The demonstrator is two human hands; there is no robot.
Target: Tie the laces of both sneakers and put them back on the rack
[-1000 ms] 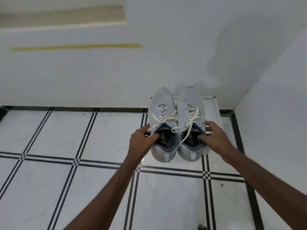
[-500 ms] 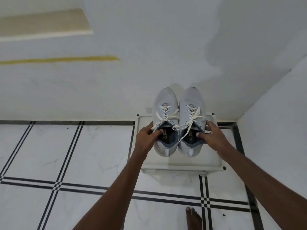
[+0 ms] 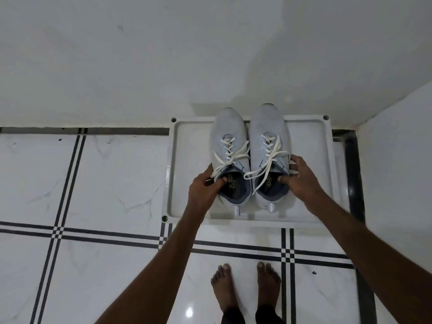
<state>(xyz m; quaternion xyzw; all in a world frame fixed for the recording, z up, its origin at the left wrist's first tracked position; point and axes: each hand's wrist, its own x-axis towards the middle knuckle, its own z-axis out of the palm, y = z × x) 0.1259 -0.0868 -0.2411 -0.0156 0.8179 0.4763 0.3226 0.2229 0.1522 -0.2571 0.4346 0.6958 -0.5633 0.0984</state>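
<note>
Two pale grey sneakers with white laces sit side by side over the white rack [image 3: 311, 160], toes toward the wall. My left hand [image 3: 205, 185] grips the collar of the left sneaker [image 3: 229, 134], thumb inside the opening. My right hand [image 3: 301, 178] grips the collar of the right sneaker [image 3: 268, 127] the same way. Laces on both are knotted, with loose ends trailing across the tongues. Whether the soles touch the rack's tray I cannot tell.
The rack stands in a corner: a white wall [image 3: 163, 66] behind it and another wall [image 3: 397, 160] at the right. White floor tiles with black stripes [image 3: 105, 237] spread to the left. My bare feet [image 3: 245, 286] stand just in front of the rack.
Both hands have carried the sneakers down and over the rack's tray. The view has tilted downward, and my feet have come into sight.
</note>
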